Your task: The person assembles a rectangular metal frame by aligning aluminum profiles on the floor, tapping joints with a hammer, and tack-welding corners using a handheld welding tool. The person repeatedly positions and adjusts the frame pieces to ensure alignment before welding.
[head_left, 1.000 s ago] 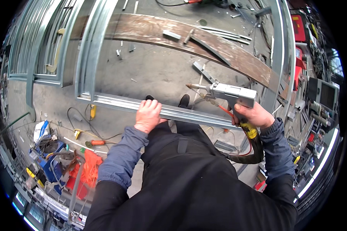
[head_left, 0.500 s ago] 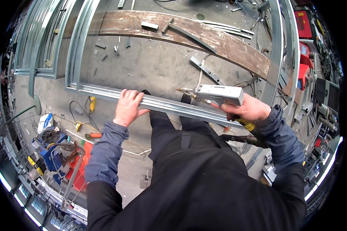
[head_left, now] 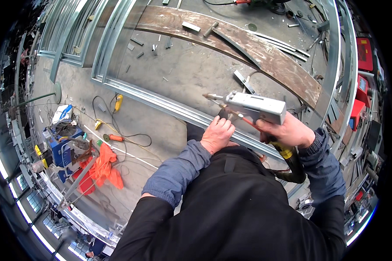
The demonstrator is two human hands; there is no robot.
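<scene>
My right hand [head_left: 289, 130] is wrapped round the grip of a silver, box-shaped welding gun [head_left: 257, 105]. The gun's thin copper-coloured nozzle points left, above a long galvanized metal frame [head_left: 154, 99], and a thick black and yellow hose [head_left: 290, 158] hangs from its handle. Close in front of my body, my left hand [head_left: 217, 135] is curled over the near rail of that frame, its fingers together. It lies to the left of the gun, a short way below the nozzle. Part of its thumb side is hidden from sight.
Across the frame lies a rusty brown plank [head_left: 287, 71] bearing a hammer [head_left: 211, 28]. More metal frames [head_left: 69, 37] stand far left. An orange cloth [head_left: 105, 167], a blue machine [head_left: 65, 152] and cables are on the left floor; red machines [head_left: 364, 54] stand at right.
My left hand has slid right along the rail, closer to the welding gun. The whole view has shifted and tilted; my right hand still holds the gun.
</scene>
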